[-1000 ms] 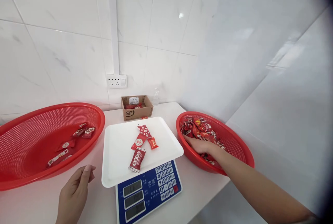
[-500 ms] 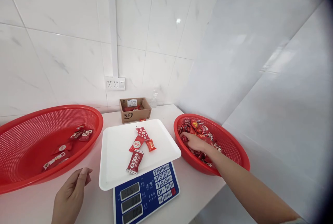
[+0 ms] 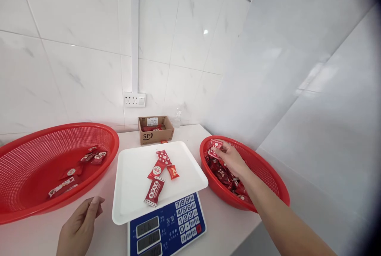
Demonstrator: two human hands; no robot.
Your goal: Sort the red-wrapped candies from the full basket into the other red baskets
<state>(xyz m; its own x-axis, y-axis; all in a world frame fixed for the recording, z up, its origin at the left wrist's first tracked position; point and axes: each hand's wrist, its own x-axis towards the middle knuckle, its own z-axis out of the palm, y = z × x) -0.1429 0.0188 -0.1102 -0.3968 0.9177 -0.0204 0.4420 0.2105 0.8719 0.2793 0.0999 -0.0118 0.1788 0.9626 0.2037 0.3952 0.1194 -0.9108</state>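
Note:
My right hand (image 3: 230, 157) is raised over the right red basket (image 3: 268, 176) and pinches a red candy packet (image 3: 214, 147) above the heap of red packets (image 3: 224, 174) in it. A white tray (image 3: 133, 184) sits on a blue scale (image 3: 166, 230) in the middle and carries several red packets (image 3: 159, 172). My left hand (image 3: 79, 228) rests on the counter in front of the large left red basket (image 3: 35, 204), fingers loosely curled with nothing visible in them.
The left basket holds several red packets (image 3: 80, 164). A small cardboard box (image 3: 155, 129) stands at the back by the tiled wall, under a wall socket (image 3: 134, 99). A white wall closes off the right side beyond the right basket.
My right hand has risen out of the heap in the right basket with a red packet in its fingers. My left hand has stayed where it was.

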